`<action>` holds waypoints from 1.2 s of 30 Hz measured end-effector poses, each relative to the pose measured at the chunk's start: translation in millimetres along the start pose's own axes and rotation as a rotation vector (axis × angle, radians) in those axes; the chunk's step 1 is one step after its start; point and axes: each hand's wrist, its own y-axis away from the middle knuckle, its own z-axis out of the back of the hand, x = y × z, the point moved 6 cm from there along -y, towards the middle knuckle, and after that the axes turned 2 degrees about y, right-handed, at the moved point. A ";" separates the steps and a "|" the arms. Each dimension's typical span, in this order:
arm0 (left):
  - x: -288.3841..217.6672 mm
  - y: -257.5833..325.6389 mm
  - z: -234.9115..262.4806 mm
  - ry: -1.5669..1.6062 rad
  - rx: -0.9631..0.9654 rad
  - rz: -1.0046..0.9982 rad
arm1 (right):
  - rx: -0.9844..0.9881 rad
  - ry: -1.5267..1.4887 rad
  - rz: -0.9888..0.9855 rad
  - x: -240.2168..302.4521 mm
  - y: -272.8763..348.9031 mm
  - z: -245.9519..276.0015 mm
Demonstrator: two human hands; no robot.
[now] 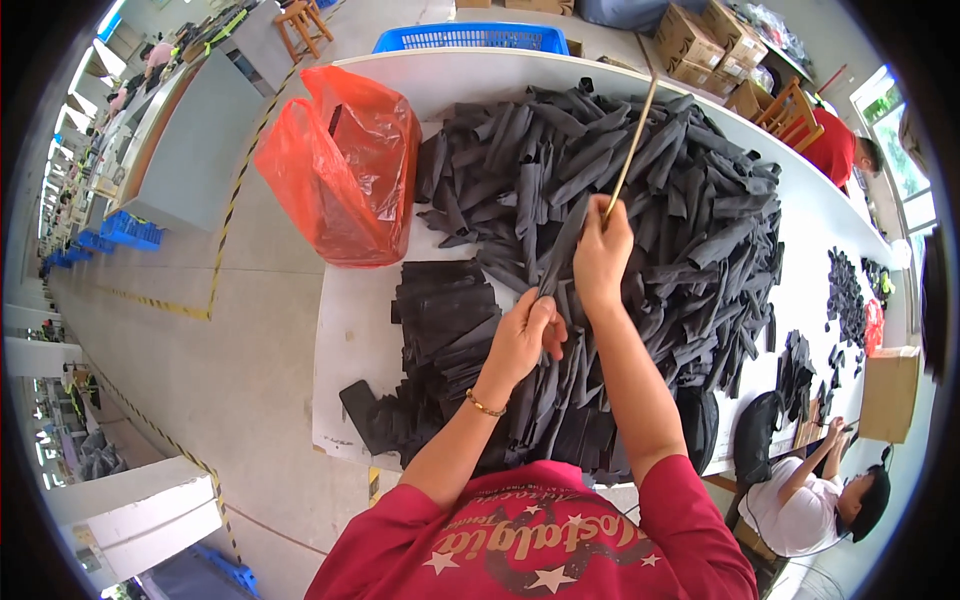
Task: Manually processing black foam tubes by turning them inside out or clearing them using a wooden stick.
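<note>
My left hand [527,338] pinches the near end of a dark fabric strip [563,247] that rises toward my right hand. My right hand [601,250] grips a long thin wooden stick [632,150] that slants up and away over the table; the strip's far end meets the stick at this hand. Both hands hover above a big heap of rolled black fabric pieces [650,190]. To the left of my left hand lies a flatter stack of black pieces [443,310] on the white table [345,320].
A red plastic bag [345,165] stands at the table's left end. A blue crate [470,38] sits beyond the table, cardboard boxes [700,40] farther back. Another person [815,500] sits at lower right beside a box [888,392]; a third person [840,150] is at upper right.
</note>
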 end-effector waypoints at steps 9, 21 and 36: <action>44.9 43.4 107.7 -0.167 -0.365 0.017 | -0.210 -0.325 -0.396 -87.4 -193.7 32.7; 43.6 39.3 97.3 -1.045 -0.077 -0.173 | 0.634 0.132 -0.401 -89.7 107.7 104.1; 103.4 -3.7 86.9 -1.634 0.012 -0.315 | 0.675 0.287 -0.357 -93.0 180.6 154.0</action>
